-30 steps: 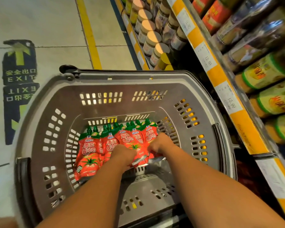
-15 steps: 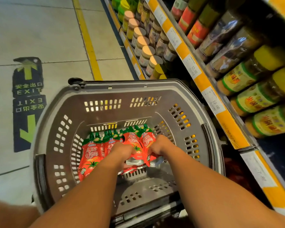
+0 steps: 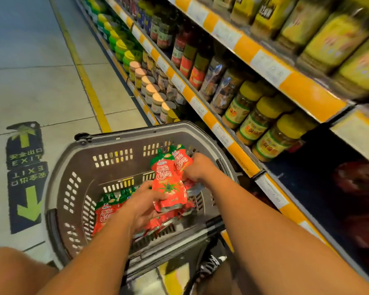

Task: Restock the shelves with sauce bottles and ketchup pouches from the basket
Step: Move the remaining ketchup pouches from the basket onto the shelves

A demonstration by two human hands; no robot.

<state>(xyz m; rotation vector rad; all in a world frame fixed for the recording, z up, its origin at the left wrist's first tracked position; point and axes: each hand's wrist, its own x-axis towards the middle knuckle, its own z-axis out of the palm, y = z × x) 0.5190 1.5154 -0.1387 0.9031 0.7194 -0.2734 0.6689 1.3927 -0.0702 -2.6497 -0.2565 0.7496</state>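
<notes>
Both hands have lifted red, green-capped ketchup pouches above the grey plastic basket: left hand and right hand each grip them, perhaps several.

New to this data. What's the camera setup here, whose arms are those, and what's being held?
There is no robot: a person works with bare hands, and the single wide-angle camera sits on their head, looking forward and down. So the two arms coming in from the bottom of the picture are the wearer's own.

Below them a grey plastic basket stands on the shop floor beside the shelves of jars. The left hand and the right hand together hold a bunch of red ketchup pouches with green tops, raised above the basket. More ketchup pouches in the basket lie on its bottom. The floor carries a green exit arrow sticker.
</notes>
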